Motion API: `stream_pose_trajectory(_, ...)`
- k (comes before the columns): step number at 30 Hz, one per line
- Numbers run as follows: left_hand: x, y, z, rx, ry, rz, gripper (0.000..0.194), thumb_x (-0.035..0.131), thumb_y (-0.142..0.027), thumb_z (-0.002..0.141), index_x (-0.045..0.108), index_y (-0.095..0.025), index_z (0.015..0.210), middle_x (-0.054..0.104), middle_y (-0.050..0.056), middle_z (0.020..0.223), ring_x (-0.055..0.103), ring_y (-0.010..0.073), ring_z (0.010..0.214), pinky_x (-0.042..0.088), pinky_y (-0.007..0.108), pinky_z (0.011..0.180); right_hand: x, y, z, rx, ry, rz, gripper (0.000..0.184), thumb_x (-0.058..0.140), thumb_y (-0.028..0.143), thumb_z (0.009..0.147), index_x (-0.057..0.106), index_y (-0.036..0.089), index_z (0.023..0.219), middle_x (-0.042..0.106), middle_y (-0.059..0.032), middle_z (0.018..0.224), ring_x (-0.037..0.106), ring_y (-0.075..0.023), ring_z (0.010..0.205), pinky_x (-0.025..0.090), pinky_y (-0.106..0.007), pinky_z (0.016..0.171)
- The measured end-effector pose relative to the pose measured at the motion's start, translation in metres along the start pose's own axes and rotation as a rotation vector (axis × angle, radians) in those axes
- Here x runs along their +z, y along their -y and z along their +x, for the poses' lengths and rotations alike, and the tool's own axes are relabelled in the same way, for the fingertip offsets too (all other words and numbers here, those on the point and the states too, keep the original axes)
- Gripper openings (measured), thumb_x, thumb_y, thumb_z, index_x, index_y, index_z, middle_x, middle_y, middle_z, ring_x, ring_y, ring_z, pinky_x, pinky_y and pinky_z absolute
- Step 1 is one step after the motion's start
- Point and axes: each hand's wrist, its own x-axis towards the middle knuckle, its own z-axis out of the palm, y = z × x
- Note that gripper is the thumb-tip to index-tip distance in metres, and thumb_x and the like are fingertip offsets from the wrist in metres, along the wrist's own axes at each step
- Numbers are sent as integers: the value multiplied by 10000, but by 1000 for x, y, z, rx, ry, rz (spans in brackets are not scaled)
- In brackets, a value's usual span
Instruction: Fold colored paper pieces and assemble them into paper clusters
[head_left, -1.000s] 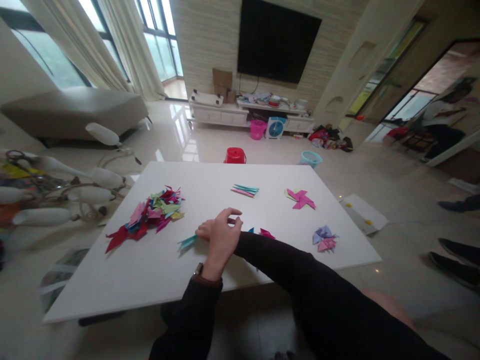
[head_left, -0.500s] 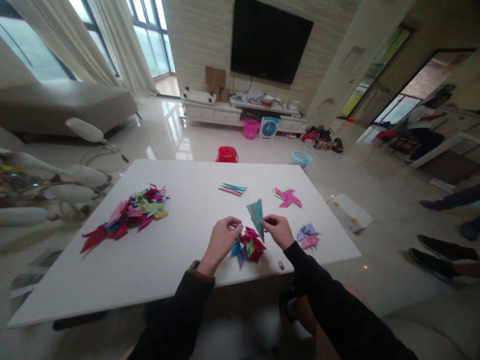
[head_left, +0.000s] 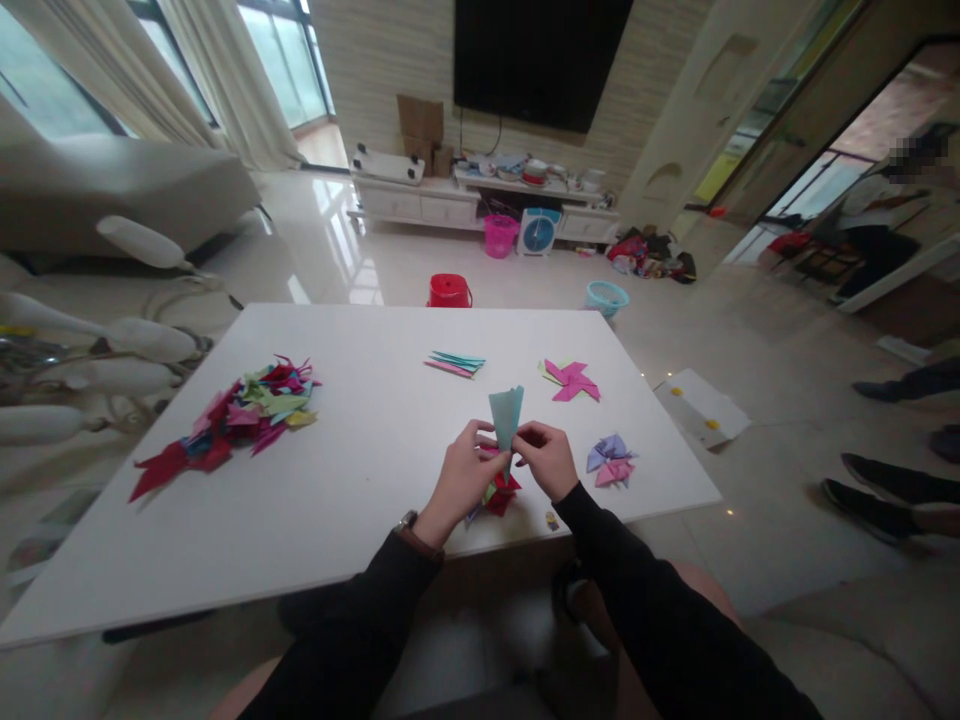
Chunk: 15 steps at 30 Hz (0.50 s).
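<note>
A folded teal paper piece (head_left: 506,412) stands upright between my hands, wide at the top and narrow at the bottom. My left hand (head_left: 466,472) pinches its lower left side. From the right, my right hand (head_left: 546,458) grips its edge with thumb and fingers. Just beneath them lies a small cluster of folded red and green paper (head_left: 501,496), partly hidden by my left hand. A pink and green paper pinwheel (head_left: 571,381) and a purple and pink folded paper group (head_left: 613,462) lie to the right. Beyond my hands rests a stack of folded teal and pink strips (head_left: 454,364).
A heap of colourful folded paper (head_left: 255,405) covers part of the white table (head_left: 352,450) at left. A small sticker-like figure (head_left: 552,520) is near the front edge. Past the far edge stand a red bucket (head_left: 448,291) and a blue basket (head_left: 606,297).
My left hand has moved right and taken hold of the teal paper, which only my right hand held before. The paper now stands straighter. The camera view has tilted down slightly.
</note>
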Motion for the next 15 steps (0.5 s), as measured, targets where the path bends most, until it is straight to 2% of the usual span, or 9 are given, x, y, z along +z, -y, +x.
stream_pose_trajectory(5, 0, 2, 1, -13, 19, -20, 337, 704, -194, 774, 576, -149, 1083, 734, 87, 937, 717, 162, 717, 564, 263, 646, 0, -3, -3, -37, 31, -42, 169, 752, 356, 738, 702, 195, 743, 693, -35, 720, 640, -172, 647, 530, -245, 482)
stream_pose_trajectory(9, -1, 2, 1, -65, 66, -155, 382, 669, -184, 774, 607, -113, 1144, 749, 106, 922, 719, 179, 743, 569, 283, 684, 0, -1, -3, -55, 79, -50, 237, 759, 415, 752, 710, 186, 782, 709, -54, 785, 646, -185, 701, 528, -268, 539)
stream_pose_trajectory(12, -4, -2, 1, -106, 88, -273, 316, 650, -204, 775, 668, -96, 1072, 755, 111, 917, 709, 173, 711, 551, 267, 655, 2, 0, -2, -56, 115, -21, 285, 734, 459, 781, 714, 176, 805, 720, -69, 812, 640, -184, 706, 508, -273, 553)
stream_pose_trajectory(15, -7, -6, 0, -140, 117, -337, 295, 668, -208, 764, 707, -101, 1035, 758, 99, 892, 704, 171, 709, 524, 247, 642, 5, -1, 0, -33, 76, 53, 295, 792, 435, 718, 689, 176, 815, 720, -58, 811, 631, -166, 679, 468, -256, 536)
